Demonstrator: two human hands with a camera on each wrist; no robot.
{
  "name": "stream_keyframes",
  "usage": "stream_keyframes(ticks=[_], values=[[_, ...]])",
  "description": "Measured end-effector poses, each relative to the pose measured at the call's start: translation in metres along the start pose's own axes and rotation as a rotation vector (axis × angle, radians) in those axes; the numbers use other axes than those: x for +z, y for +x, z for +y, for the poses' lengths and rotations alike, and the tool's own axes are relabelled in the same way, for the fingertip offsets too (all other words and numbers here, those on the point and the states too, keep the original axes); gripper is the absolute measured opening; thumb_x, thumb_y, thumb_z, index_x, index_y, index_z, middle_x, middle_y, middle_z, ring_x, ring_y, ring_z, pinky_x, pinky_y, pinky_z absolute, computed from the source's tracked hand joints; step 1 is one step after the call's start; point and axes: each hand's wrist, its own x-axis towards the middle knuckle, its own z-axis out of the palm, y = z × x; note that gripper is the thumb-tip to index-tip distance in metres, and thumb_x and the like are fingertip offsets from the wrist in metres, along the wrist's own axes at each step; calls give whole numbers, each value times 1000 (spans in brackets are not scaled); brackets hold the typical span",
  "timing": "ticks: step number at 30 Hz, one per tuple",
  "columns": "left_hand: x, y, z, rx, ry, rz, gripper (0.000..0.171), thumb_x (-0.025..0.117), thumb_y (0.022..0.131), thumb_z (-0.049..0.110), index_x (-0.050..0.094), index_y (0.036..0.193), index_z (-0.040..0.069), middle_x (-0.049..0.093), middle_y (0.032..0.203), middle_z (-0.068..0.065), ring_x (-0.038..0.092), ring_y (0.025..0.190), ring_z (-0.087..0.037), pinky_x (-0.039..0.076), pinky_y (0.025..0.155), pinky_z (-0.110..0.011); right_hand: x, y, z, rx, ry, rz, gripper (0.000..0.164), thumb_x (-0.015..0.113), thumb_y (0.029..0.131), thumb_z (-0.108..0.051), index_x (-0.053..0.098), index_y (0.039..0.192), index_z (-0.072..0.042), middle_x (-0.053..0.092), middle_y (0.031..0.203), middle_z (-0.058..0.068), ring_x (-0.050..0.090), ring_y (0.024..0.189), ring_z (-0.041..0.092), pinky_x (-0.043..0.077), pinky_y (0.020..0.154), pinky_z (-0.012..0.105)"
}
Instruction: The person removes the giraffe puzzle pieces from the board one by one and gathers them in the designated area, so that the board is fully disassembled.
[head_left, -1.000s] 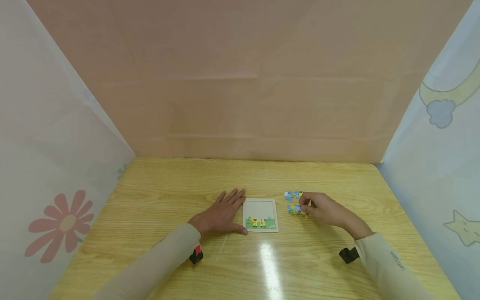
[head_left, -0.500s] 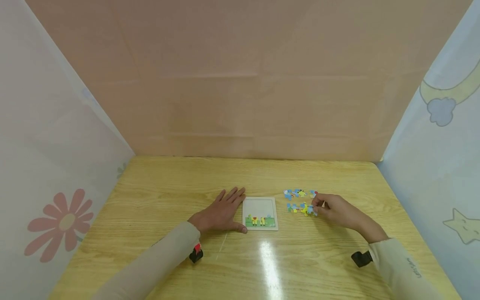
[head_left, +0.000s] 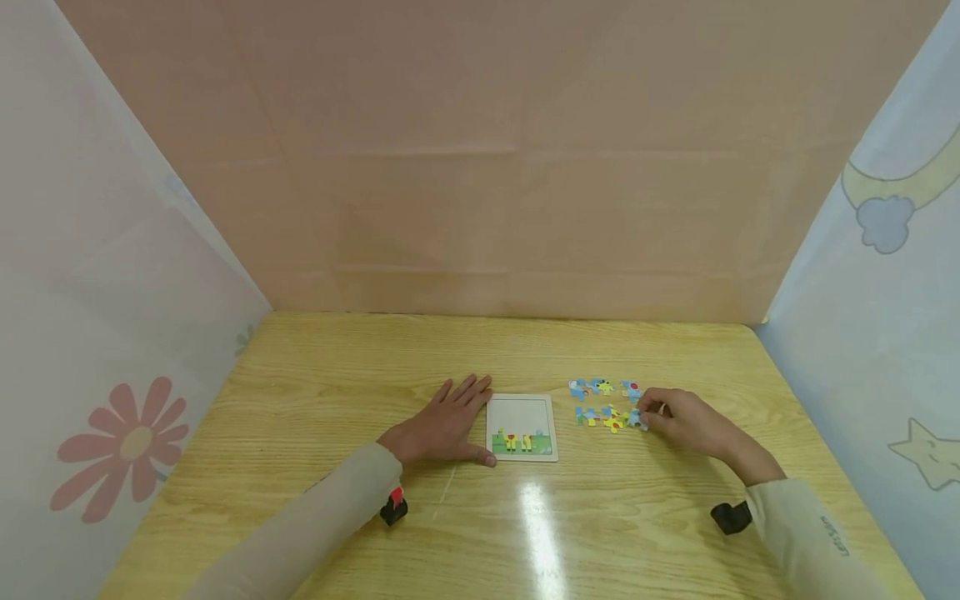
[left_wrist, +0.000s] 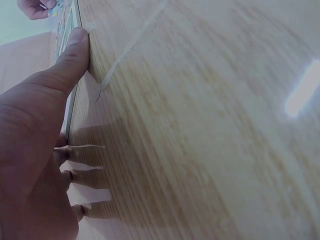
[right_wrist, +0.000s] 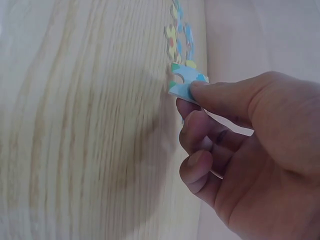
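Note:
My right hand (head_left: pixel 686 425) pinches a light blue puzzle piece (right_wrist: pixel 184 82) with green corners between thumb and forefinger, at the right end of the loose pieces. My left hand (head_left: pixel 442 425) lies with fingers spread at the left edge of a square white puzzle tray (head_left: pixel 519 408), thumb at its lower left corner. Along the tray's bottom runs a joined strip of green and yellow pieces (head_left: pixel 521 443). In the left wrist view, the left thumb (left_wrist: pixel 75 50) rests along the tray's edge.
Two rows of loose puzzle pieces lie right of the tray, the back row with a yellow piece (head_left: pixel 603 387) and the front row with another yellow piece (head_left: pixel 613 419). The wooden table (head_left: pixel 360 358) meets a brown backdrop (head_left: pixel 420 233) behind and patterned side panels.
My right hand has moved right along the loose pieces, uncovering more of both rows, and now pinches the blue piece at the right end. The left hand and tray stay in place.

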Motion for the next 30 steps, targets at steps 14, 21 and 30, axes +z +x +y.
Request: stream_keyframes(ticks=[14,21,30], values=[[1,1,0,-11,-2,4,116,69,90,75,21,171,8,6,183,-6,5,171,-30,8,137,-62,1,4,19,21,-47,60,10,68,104,-12,74,112,-9,69,102,3,56,82,3,49,70,23],[1,1,0,-15,-20,3,115,70,90,74,22,171,9,6,183,-5,4,171,-29,7,137,-61,4,5,20,38,11,59,8,71,102,-9,72,110,-8,70,102,4,55,79,5,50,68,23],[3,2,-1,-11,-3,4,116,68,90,76,21,171,9,6,183,-5,4,171,-29,8,137,-61,5,11,5,4,-27,92,8,68,103,-8,72,110,-8,71,105,5,52,75,6,47,65,23]])
